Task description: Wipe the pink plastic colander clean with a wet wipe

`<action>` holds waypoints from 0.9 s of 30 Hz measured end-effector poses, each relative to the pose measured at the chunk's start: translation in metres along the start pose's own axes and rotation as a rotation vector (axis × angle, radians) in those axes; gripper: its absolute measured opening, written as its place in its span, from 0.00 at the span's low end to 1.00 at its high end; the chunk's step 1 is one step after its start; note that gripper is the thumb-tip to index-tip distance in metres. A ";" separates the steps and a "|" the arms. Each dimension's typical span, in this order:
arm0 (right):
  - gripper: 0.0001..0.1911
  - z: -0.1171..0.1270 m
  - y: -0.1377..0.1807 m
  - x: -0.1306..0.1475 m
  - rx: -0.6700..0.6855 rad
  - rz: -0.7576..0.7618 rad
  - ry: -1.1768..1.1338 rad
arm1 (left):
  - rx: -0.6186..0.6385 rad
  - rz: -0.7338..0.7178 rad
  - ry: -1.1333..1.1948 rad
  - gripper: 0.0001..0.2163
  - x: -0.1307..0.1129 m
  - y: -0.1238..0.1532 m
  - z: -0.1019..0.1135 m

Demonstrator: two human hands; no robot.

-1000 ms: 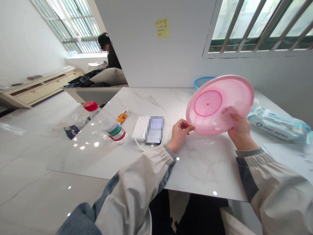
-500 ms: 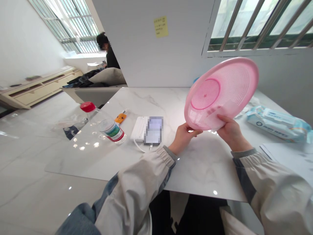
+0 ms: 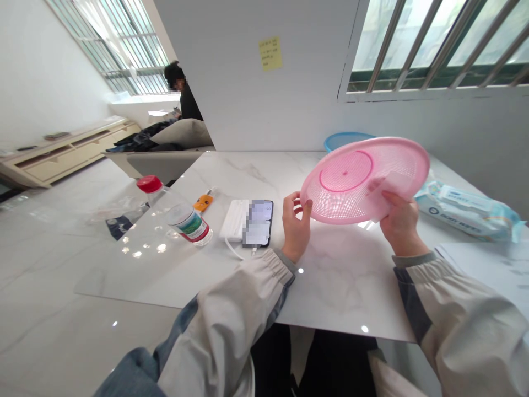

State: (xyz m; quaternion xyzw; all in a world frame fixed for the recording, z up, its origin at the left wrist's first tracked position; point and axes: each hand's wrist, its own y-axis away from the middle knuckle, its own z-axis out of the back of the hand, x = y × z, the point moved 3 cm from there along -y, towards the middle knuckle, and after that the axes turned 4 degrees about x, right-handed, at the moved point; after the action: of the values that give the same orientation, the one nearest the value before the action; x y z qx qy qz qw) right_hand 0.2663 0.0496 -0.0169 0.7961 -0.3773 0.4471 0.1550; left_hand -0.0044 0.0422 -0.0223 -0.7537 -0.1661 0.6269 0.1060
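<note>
A pink plastic mesh basket (image 3: 347,171) is held up above the table, tilted so its round base and inside face me. My left hand (image 3: 296,225) grips its left rim between thumb and fingers. At the lower right of the basket, my right hand (image 3: 400,221) is closed on a thin white wipe (image 3: 394,184) pressed against the mesh wall. Its thumb is in front, and fingers show faintly through the mesh behind. Right of this hand lies a light-blue pack of body wipes (image 3: 467,207).
A blue basket (image 3: 347,139) stands behind the pink one. To the left are a phone (image 3: 258,223) cabled to a white power bank (image 3: 234,220), an orange item (image 3: 203,203) and a red-capped bottle (image 3: 185,220). Paper (image 3: 483,264) lies right. A person (image 3: 188,99) sits far back.
The pink basket has been lowered and tilted flatter, uncovering more of the blue basket. My left hand has shifted left along with the rim, and my right hand moved slightly right.
</note>
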 end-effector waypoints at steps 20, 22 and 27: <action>0.13 0.007 -0.010 0.001 -0.023 0.115 0.064 | 0.066 0.087 0.090 0.12 0.021 -0.007 0.002; 0.13 0.005 -0.009 0.000 -0.028 0.076 0.051 | 0.076 0.149 0.095 0.09 0.030 -0.008 0.001; 0.15 0.000 -0.005 0.001 -0.013 -0.003 0.035 | 0.063 0.280 0.139 0.12 0.043 -0.008 -0.001</action>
State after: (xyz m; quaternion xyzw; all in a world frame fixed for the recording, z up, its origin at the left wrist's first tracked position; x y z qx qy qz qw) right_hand 0.2698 0.0523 -0.0161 0.7878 -0.3761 0.4581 0.1675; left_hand 0.0025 0.0661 -0.0582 -0.8075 -0.0318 0.5867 0.0525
